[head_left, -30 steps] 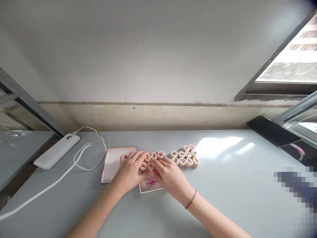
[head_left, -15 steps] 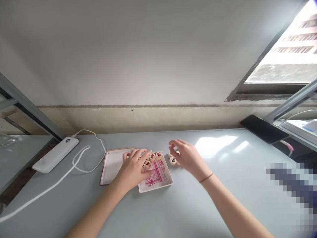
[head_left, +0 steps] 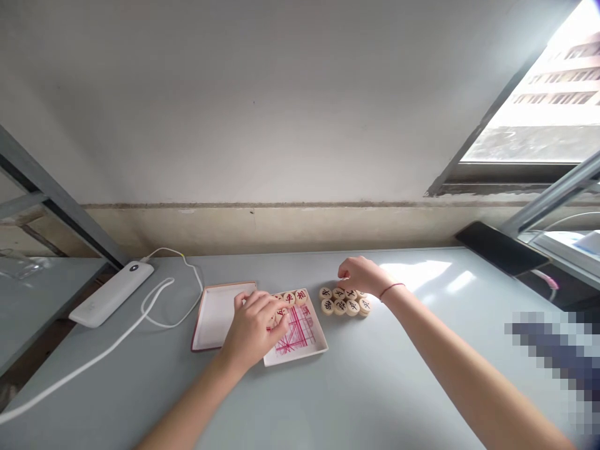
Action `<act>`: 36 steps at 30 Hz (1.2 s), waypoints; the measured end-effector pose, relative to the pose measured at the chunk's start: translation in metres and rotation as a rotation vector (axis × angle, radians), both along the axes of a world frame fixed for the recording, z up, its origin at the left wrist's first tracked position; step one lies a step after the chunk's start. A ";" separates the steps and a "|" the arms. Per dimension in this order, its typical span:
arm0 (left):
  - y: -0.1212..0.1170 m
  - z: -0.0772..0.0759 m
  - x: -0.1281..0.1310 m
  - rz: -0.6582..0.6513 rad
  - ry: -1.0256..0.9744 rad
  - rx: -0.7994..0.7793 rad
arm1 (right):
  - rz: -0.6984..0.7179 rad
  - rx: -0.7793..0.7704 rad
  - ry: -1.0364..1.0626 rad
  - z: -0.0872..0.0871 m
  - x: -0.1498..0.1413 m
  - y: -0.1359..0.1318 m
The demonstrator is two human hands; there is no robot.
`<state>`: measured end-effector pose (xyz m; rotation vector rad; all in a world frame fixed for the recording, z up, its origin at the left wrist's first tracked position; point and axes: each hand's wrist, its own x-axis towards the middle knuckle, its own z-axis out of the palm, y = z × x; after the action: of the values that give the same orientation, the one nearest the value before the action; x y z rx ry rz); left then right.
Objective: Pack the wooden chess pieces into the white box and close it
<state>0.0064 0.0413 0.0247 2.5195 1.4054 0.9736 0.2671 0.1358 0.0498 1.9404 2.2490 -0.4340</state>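
A shallow white box (head_left: 304,340) with a red line pattern inside lies on the grey table (head_left: 356,387). Several round wooden chess pieces with red characters (head_left: 294,297) sit along its far edge. My left hand (head_left: 253,325) rests on the box's left part, fingers curled over those pieces. The box lid (head_left: 213,312) lies just left of it. A cluster of several wooden pieces with dark characters (head_left: 344,303) sits to the right of the box. My right hand (head_left: 363,276) is at the cluster's far edge, fingers pinched together on a piece there.
A white power bank (head_left: 112,292) with a white cable (head_left: 154,300) lies at the table's far left. A dark phone (head_left: 499,248) rests at the far right by the window frame. A wall runs along the table's back edge.
My right hand left the box, crossed to the right over the loose pieces and now pinches at their far edge. My left hand stayed on the box.
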 end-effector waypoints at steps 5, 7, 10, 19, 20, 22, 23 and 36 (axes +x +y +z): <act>-0.001 -0.003 0.001 0.003 0.029 0.011 | 0.002 -0.006 -0.017 -0.002 -0.002 0.002; -0.001 -0.004 0.001 0.002 0.036 0.010 | 0.004 -0.012 -0.022 -0.004 -0.003 0.003; -0.001 -0.006 0.000 -0.003 0.027 0.015 | 0.013 -0.001 -0.008 -0.004 -0.006 0.006; -0.006 -0.011 -0.001 -0.028 -0.025 0.029 | 0.021 0.191 0.549 0.019 -0.044 -0.047; -0.008 -0.011 0.001 -0.044 -0.031 0.020 | 0.038 0.164 0.674 0.016 -0.050 -0.059; -0.012 -0.013 0.004 -0.085 -0.031 0.008 | 0.068 0.110 0.882 0.005 -0.062 -0.082; -0.014 -0.014 0.005 -0.108 -0.024 0.005 | 0.067 0.082 0.961 -0.001 -0.066 -0.090; -0.009 -0.009 0.013 -0.119 -0.086 -0.028 | 0.064 0.384 1.088 -0.030 -0.064 -0.100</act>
<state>0.0193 0.0319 0.0152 2.4770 1.2215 1.0194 0.2031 0.0359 0.0199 2.0550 3.1879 -1.4183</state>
